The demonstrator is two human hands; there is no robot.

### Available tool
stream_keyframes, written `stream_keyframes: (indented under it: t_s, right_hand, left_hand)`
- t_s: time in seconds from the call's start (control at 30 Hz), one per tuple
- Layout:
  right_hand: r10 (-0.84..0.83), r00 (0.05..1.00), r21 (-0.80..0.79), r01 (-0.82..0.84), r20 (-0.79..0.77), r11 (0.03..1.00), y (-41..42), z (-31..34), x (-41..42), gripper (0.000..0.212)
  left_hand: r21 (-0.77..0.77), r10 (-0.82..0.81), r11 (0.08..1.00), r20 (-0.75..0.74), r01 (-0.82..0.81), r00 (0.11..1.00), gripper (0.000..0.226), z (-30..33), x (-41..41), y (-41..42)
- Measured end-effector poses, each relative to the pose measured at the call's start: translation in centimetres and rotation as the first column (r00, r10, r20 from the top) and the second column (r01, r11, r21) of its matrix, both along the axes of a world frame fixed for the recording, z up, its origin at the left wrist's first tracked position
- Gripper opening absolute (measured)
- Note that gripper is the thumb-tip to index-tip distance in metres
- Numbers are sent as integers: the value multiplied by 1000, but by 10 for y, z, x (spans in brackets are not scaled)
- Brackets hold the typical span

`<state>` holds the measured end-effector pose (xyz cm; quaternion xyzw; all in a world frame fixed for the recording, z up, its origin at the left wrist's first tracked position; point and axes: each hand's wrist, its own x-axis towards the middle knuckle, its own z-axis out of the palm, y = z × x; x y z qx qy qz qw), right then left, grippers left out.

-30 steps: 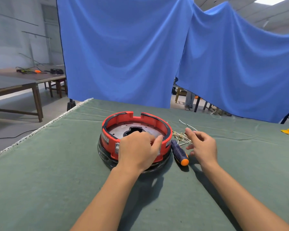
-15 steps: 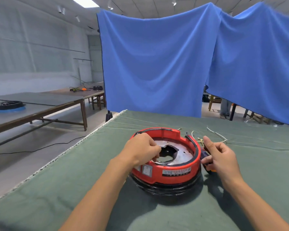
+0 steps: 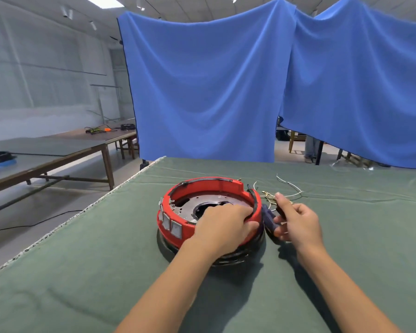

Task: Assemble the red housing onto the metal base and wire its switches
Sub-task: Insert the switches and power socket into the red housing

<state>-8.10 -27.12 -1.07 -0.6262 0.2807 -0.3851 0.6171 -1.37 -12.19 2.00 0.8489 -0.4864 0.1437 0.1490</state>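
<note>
- Two bare hands worked at a green cloth-covered table (image 3: 82, 272).
- The left hand (image 3: 222, 225) curled its fingers over the round red plastic housing (image 3: 202, 191), seated on the metal base (image 3: 202, 203).
- The right hand (image 3: 298, 221) pinched a dark-handled screwdriver (image 3: 268, 216) beside loose wires (image 3: 288, 188).

A green-clothed table (image 3: 82, 272) bears the red housing (image 3: 209, 188), screwdriver (image 3: 269, 218) and wires (image 3: 291, 188).

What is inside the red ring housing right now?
A round metal base plate with a dark central opening lies inside the red ring housing. The left hand covers the plate's near right part.
</note>
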Motion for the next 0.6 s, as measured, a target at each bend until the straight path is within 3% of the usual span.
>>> stream_keyframes:
  t_s: [0.1, 0.2, 0.3, 0.4, 0.6]
  right_hand:
    - [15, 1000, 2, -15, -27, 1000, 1, -2, 2, 41]
    - [17, 999, -10, -17, -34, 1000, 4, -1, 2, 41]
    - [15, 999, -19, -16, -30, 1000, 5, 1, 2, 41]
    - [18, 999, -15, -18, -32, 1000, 8, 4, 0, 40]
    - [31, 999, -2, -31, -19, 1000, 11, 7, -3, 39]
  left_hand:
    - [27, -157, 983, -365, 179, 917, 18, 17, 15, 28]
    - [140, -76, 975, -524, 173, 848, 34, 39, 31, 52]
    - [209, 47, 976, -496, 67, 867, 37, 49, 35, 62]
    - [51, 44, 998, -455, -24, 890, 28, 37, 19, 45]
    - [-159, 249, 955, -29, -251, 968, 51, -6, 0, -6]
